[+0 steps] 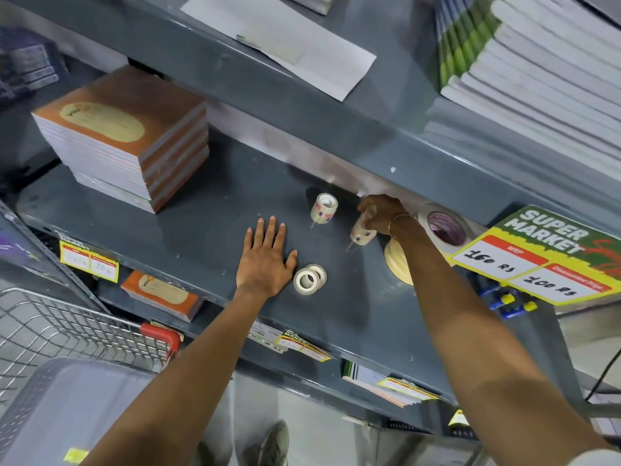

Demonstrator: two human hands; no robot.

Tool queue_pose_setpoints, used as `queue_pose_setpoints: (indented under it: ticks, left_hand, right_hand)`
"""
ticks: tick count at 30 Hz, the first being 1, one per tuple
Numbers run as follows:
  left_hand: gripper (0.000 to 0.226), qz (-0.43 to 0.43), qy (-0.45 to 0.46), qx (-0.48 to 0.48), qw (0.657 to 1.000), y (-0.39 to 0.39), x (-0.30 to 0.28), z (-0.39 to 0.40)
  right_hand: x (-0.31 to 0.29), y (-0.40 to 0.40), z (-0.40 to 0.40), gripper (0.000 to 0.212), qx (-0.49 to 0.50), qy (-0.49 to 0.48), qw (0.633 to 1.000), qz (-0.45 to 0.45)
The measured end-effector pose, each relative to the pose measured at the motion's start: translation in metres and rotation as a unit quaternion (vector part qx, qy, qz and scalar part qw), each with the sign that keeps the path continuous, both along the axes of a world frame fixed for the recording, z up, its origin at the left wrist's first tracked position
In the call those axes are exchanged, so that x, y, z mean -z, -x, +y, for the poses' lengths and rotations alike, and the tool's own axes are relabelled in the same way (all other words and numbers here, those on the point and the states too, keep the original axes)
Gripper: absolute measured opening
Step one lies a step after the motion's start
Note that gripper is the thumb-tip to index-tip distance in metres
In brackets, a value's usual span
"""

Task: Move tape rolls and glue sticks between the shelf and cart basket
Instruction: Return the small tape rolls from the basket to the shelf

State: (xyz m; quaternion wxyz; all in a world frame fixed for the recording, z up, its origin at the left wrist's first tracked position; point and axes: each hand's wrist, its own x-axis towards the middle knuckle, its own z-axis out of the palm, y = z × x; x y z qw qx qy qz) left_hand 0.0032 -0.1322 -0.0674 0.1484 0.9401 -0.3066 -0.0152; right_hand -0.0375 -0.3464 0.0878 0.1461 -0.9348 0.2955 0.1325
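My left hand lies flat, fingers spread, on the grey shelf. Just right of its thumb lie two small white tape rolls on their sides. Farther back a stack of clear tape rolls stands upright. My right hand grips the top of a second stack of clear tape rolls that stands on the shelf. A large masking tape roll leans behind my right wrist, and a flat cream roll lies under my forearm. The wire cart basket is at lower left.
A stack of brown notebooks stands at the shelf's left. The upper shelf overhangs my right hand and carries white paper stacks. A yellow price sign hangs at right. A grey plastic bin sits in the cart. Blue glue sticks lie on the shelf below.
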Motion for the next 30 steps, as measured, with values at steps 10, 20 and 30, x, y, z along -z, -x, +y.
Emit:
queue_pose_setpoints:
  ticks: [10,20,30]
  left_hand:
    - [0.068,0.007,-0.001,0.002,1.0,0.0,-0.001,0.0]
    - [0.067,0.013,0.0,0.003,1.0,0.0,-0.002,0.0]
    - [0.067,0.009,0.005,-0.001,1.0,0.0,-0.001,0.0]
  right_hand:
    - [-0.002,0.024,0.047,0.037,0.0,0.054,0.987,-0.151]
    - [0.07,0.056,0.132,0.061,-0.088,0.05,0.995,0.011]
    - [0.069,0.054,0.113,0.039,-0.11,0.012,0.993,-0.041]
